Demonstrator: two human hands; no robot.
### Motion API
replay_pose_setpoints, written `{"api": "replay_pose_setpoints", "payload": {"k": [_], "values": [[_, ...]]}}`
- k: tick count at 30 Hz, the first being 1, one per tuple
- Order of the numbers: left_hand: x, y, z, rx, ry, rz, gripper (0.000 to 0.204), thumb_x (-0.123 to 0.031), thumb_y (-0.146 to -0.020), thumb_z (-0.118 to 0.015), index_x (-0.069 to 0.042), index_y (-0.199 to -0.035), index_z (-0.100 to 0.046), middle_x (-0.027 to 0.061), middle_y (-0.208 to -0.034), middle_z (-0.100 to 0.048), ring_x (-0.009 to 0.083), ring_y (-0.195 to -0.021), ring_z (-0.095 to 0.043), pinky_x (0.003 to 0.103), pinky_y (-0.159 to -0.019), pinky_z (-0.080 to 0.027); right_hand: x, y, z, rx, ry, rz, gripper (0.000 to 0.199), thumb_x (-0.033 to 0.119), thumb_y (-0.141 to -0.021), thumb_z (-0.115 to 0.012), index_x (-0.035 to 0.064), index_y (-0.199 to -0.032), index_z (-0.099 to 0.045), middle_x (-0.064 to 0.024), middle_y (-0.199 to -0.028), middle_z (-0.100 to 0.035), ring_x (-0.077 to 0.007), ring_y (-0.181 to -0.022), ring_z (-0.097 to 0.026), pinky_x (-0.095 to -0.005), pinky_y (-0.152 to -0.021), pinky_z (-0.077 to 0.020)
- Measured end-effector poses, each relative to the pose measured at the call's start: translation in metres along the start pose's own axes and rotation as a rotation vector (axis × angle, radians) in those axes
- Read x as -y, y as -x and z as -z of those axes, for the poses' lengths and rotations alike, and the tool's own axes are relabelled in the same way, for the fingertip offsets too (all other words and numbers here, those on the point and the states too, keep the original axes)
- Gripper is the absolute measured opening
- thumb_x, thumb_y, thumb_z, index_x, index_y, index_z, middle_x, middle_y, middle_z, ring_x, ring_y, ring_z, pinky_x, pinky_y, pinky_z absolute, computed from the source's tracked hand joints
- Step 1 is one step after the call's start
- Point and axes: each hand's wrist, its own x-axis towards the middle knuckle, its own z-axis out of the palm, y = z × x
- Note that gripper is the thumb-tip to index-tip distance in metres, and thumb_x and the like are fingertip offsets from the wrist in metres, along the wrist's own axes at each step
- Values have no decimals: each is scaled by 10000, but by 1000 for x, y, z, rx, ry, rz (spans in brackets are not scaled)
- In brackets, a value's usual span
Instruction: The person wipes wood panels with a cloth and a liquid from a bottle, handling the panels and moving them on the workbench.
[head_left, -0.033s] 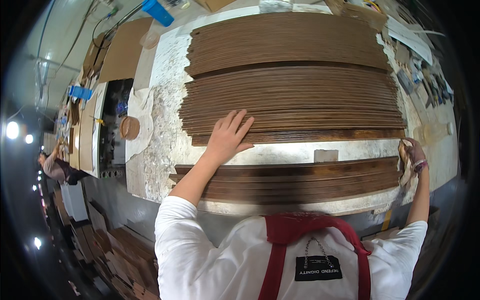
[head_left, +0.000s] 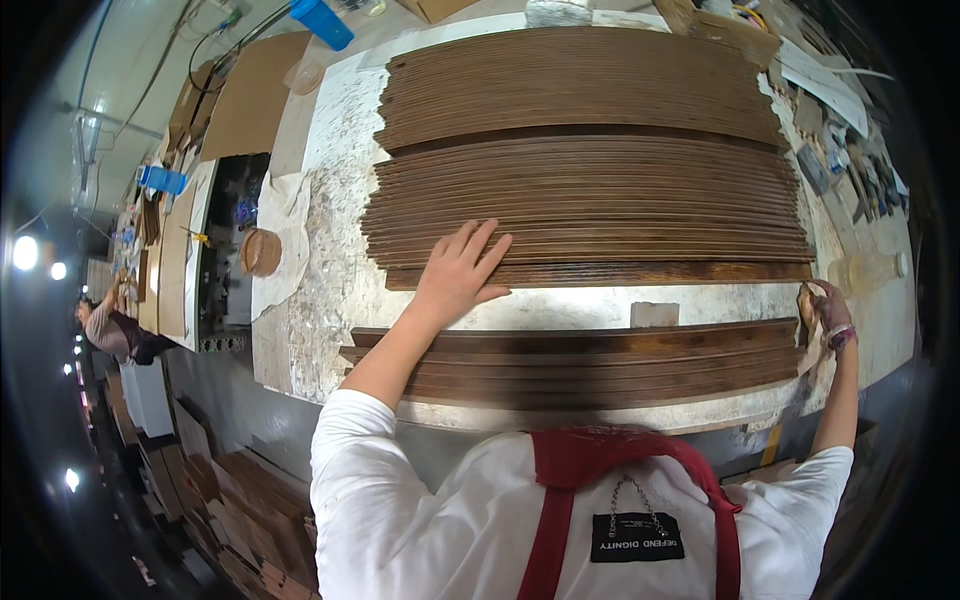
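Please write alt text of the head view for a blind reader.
The left hand lies flat on fanned long dark brown wooden strips covering a stained pale worktable. The right hand presses a brownish rag to nearer strips' end.

A blue plastic container (head_left: 322, 22) lies tilted at the far left corner of the paint-spattered white worktable (head_left: 330, 250). Flat brown cardboard sheets (head_left: 250, 95) rest beside it. A round brown wooden disc (head_left: 261, 252) sits off the table's left edge. A small pale rectangular block (head_left: 655, 313) lies on the tabletop. At far left, another person (head_left: 115, 328) bends over a bench.
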Motion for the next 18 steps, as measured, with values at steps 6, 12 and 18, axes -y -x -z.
{"api": "replay_pose_setpoints", "payload": {"k": [6, 12, 18], "values": [[39, -6, -1, -108, -47, 137, 698, -516, -820, -617, -141, -1389, -462, 117, -1457, -402, 336, -1300, -417, 501, -1033, -356, 22, -27, -34, -7, -331, 128, 468, -16, -831, -520, 50, -1292, -565, -48, -1068, -614, -138, -916, -555, -253, -843, -431], [45, -21, -9, -66, -13, 220, 659, -519, -862, -579, -188, -1413, -434, 123, -1489, -353, 326, -1350, -356, 543, -1080, -288, 33, -57, -84, -184, 343, 93, 464, 63, -861, -539, 38, -1323, -503, -140, -1236, -606, -231, -1080, -578, -293, -947, -414], [42, -20, -10, -51, -9, 255, 647, -473, -859, -586, -195, -1421, -428, 101, -1515, -322, 325, -1372, -325, 523, -1099, -264, 71, -20, -87, -134, 329, 222, 468, 52, -874, -497, 65, -1342, -492, -150, -1243, -611, -252, -1132, -587, -319, -951, -432]]}}
